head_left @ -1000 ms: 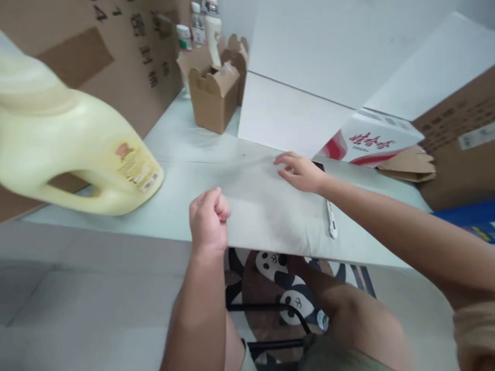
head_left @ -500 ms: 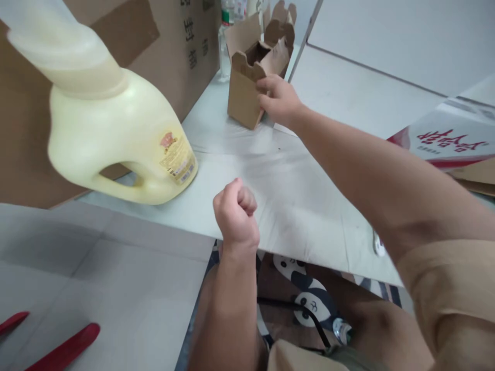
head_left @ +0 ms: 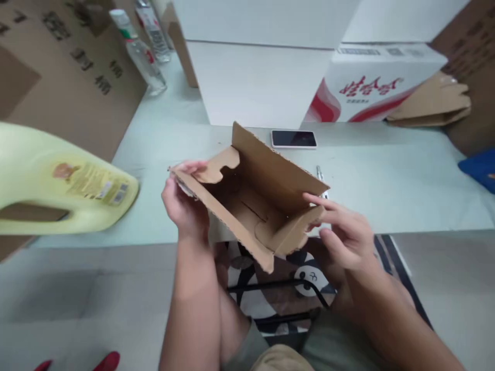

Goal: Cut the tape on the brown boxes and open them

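A small brown cardboard box (head_left: 247,201) is held over the table's front edge, its open top facing me and its flaps standing out. My left hand (head_left: 187,203) is closed round its left end, thumb outside and fingertips over the rim by a notched flap. At the right end, my right hand (head_left: 344,232) grips the other short flap, with the index finger stretched along the far wall. I can see into the box; a slit shows in its bottom and nothing lies inside.
Behind the box, a phone (head_left: 294,139) and a pen (head_left: 319,173) lie on the table (head_left: 402,175). White cartons (head_left: 263,82) stand at the back. To the left are a pale yellow jug (head_left: 88,190), a large carton (head_left: 77,77) and clear bottles (head_left: 145,64).
My right hand has brought a box from the back left to the front. My left hand, formerly a fist, now holds its left end. The view has turned right.
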The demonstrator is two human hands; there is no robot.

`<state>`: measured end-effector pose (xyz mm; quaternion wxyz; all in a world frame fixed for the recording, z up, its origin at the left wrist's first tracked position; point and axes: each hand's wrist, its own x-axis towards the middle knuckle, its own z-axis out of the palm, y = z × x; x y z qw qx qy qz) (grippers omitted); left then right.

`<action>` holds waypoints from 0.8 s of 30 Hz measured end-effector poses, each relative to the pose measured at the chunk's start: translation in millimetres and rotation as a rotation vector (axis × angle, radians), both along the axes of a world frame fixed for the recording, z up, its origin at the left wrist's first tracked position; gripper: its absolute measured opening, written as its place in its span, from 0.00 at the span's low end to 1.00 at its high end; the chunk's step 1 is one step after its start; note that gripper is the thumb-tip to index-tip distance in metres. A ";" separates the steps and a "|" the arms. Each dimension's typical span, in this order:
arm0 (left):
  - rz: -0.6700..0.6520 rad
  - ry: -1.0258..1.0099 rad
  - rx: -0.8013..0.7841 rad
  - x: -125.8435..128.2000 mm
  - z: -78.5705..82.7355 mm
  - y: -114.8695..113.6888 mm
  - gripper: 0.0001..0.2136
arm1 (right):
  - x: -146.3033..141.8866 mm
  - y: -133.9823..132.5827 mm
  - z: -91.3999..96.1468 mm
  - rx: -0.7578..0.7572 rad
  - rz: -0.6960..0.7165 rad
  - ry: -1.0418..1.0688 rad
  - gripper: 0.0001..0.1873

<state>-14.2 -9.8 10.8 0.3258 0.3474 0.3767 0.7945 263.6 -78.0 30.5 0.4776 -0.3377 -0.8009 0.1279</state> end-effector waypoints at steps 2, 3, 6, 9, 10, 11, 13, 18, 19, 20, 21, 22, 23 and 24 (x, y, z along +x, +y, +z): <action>0.034 0.102 0.039 17.1 -2.4 2.0 0.16 | 2.9 1.6 -12.5 -0.011 -0.104 0.062 0.08; 0.050 0.134 0.037 23.9 -4.2 3.5 0.15 | 4.2 3.6 -17.2 -0.015 -0.142 0.078 0.08; 0.079 0.217 -0.014 38.4 -11.3 10.6 0.16 | 10.2 8.1 -27.3 -0.045 -0.212 0.113 0.07; 0.079 0.268 -0.028 49.5 -18.2 18.4 0.22 | 17.3 7.6 -34.6 -0.067 -0.223 0.244 0.07; 0.070 0.271 -0.032 53.4 -19.5 20.1 0.23 | 19.4 6.7 -36.3 -0.072 -0.228 0.278 0.10; 0.067 0.274 -0.034 57.7 -20.3 21.2 0.24 | 21.3 5.5 -37.4 -0.077 -0.240 0.290 0.13; 0.072 0.292 -0.016 66.9 -19.8 21.3 0.22 | 24.4 3.1 -37.8 -0.086 -0.288 0.257 0.12; 0.039 0.214 -0.010 82.0 -16.6 12.9 0.15 | 27.1 -0.4 -34.0 -0.212 -0.507 0.264 0.23; 0.026 0.204 -0.019 81.4 -17.0 10.7 0.15 | 26.9 -0.5 -33.8 -0.253 -0.484 0.282 0.28; 0.001 0.209 -0.024 79.2 -17.8 8.5 0.16 | 26.7 -0.4 -34.1 -0.289 -0.424 0.288 0.30; -0.038 0.224 -0.030 75.8 -18.7 6.1 0.18 | 26.5 -0.3 -34.7 -0.315 -0.344 0.280 0.29; -0.085 0.248 -0.033 71.5 -19.6 3.6 0.23 | 26.5 -0.4 -35.4 -0.322 -0.262 0.260 0.25; -0.132 0.280 -0.037 66.6 -20.4 0.9 0.27 | 26.8 -0.7 -35.9 -0.313 -0.192 0.235 0.22; -0.164 0.318 -0.042 61.4 -21.0 -1.9 0.31 | 27.4 -1.3 -36.0 -0.296 -0.138 0.210 0.19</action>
